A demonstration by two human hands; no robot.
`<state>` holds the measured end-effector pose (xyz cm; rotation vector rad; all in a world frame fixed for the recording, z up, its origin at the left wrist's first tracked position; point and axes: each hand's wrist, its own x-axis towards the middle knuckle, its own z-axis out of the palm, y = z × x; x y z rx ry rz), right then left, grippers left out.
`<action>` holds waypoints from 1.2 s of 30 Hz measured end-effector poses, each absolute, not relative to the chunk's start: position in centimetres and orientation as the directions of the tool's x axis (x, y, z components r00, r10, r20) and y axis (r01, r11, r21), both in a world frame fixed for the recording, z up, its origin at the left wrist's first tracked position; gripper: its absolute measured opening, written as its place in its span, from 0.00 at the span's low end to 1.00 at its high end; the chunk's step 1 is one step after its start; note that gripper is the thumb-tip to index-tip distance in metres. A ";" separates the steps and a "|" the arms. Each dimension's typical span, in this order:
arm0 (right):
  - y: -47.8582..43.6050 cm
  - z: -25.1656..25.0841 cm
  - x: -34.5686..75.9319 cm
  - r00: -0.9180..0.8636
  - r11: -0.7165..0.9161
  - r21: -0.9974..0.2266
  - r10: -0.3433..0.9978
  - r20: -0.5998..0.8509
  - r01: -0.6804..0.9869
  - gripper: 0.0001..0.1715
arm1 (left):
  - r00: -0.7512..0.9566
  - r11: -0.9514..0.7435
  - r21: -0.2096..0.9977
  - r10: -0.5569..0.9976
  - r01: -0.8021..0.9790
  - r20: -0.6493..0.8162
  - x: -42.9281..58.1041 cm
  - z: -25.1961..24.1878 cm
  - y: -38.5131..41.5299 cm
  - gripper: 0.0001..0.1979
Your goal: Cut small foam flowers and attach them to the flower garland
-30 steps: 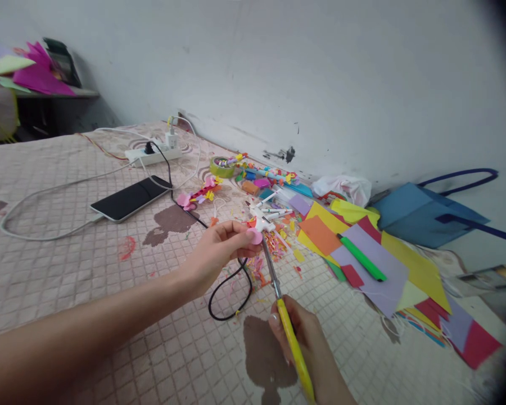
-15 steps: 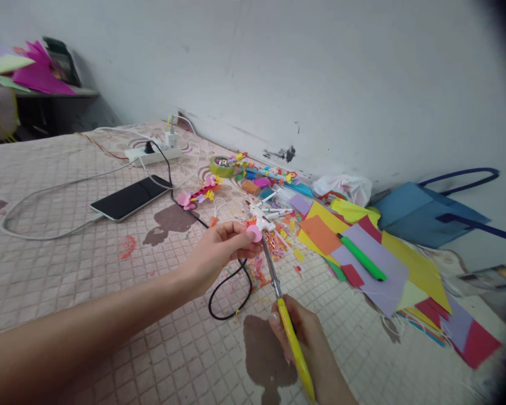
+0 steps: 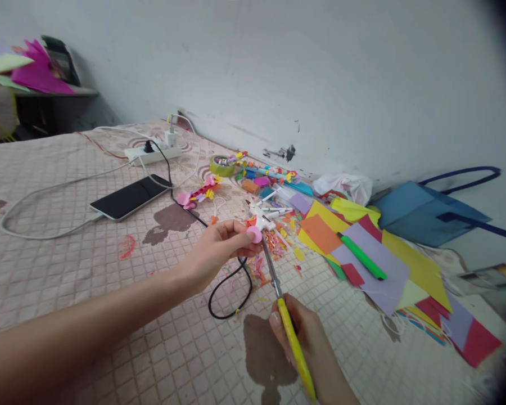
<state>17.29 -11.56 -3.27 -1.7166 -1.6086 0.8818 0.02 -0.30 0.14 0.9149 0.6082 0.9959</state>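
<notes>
Between the thumb and fingers of my left hand is a small round pink paper piece. My right hand grips a pair of scissors by their yellow handles. The metal blades point away from me, their tips beside the pink piece; whether they touch it I cannot tell. Just beyond my left fingers lie a white glue gun-like object, which I cannot make out exactly, and several thin white sticks. Small coloured paper scraps are scattered under and around the blades.
Coloured sheets with a green marker lie right. A blue bag leans on the wall. Left are a phone, a power strip and a black cord. Behind are tape and a decorated red strip.
Almost nothing differs. Both hands, the pink paper piece and the scissors keep nearly the same place, with only a very slight shift of the view.
</notes>
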 end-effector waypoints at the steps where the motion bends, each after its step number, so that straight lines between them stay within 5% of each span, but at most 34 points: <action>1: -11.5 -3.2 17.2 0.040 -0.065 -0.803 0.998 -0.051 0.592 0.14 | 0.434 0.244 0.866 0.900 -0.437 -0.035 0.0 0.1 -0.3 0.09; 36: -11.6 -2.5 17.0 0.046 -0.112 -0.805 0.993 -0.105 0.583 0.15 | 0.513 0.240 0.914 0.857 -0.327 -0.042 -0.8 0.4 1.0 0.09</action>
